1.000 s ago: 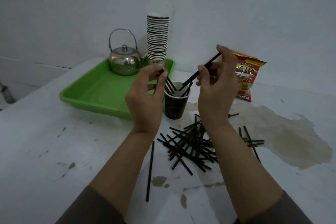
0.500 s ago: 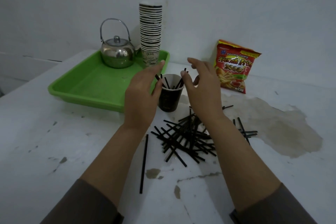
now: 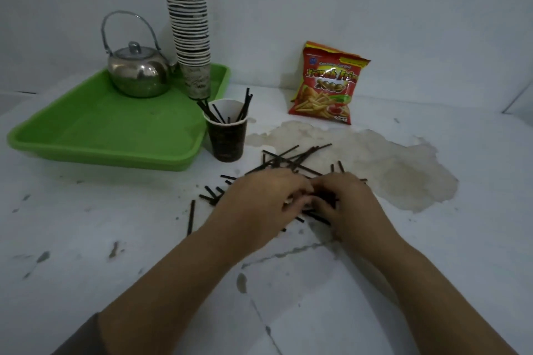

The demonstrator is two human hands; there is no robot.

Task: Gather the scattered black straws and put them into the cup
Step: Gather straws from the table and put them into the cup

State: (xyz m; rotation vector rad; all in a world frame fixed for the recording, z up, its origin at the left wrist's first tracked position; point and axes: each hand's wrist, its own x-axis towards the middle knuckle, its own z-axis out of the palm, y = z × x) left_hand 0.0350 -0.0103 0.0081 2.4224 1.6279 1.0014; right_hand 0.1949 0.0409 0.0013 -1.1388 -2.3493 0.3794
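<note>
A dark paper cup (image 3: 226, 138) stands upright next to the green tray, with several black straws (image 3: 244, 106) leaning inside it. In front of it a pile of black straws (image 3: 291, 160) lies scattered on the white table. One straw (image 3: 190, 217) lies alone to the left. My left hand (image 3: 259, 204) and my right hand (image 3: 346, 204) rest side by side on the near part of the pile. Their fingers curl down among the straws and hide many of them. Whether either hand grips a straw is hidden.
A green tray (image 3: 95, 135) at the left holds a steel kettle (image 3: 138, 70) and a tall stack of paper cups (image 3: 191, 37). A red snack bag (image 3: 328, 83) leans on the wall. A brownish stain (image 3: 375, 164) spreads over the table at the right.
Both hands let their straws go into the cup, then dropped from the cup's rim down onto the pile on the table.
</note>
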